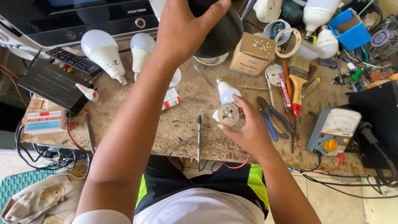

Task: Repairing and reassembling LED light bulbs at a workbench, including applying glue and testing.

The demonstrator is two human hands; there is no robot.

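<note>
Right hand [248, 128], centre frame: fingers closed around a white bulb base with round LED board [228, 114], held over the stone counter [182, 128]. Left hand [182, 29], top centre: fingers curled over a black lamp shade [224, 35]. Tan cardboard box [252, 54], upper centre-right; red-and-white small box [171, 98], centre-left; blue open box [351, 29], upper right.

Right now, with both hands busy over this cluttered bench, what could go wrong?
1. The right hand pinches an opened bulb near the bench edge; it could slip and drop to the floor.
2. The left hand reaches to a black lamp shade above loose bulbs; the forearm might knock one rolling.
3. A probe lies close to the edge and could get swept off.
</note>
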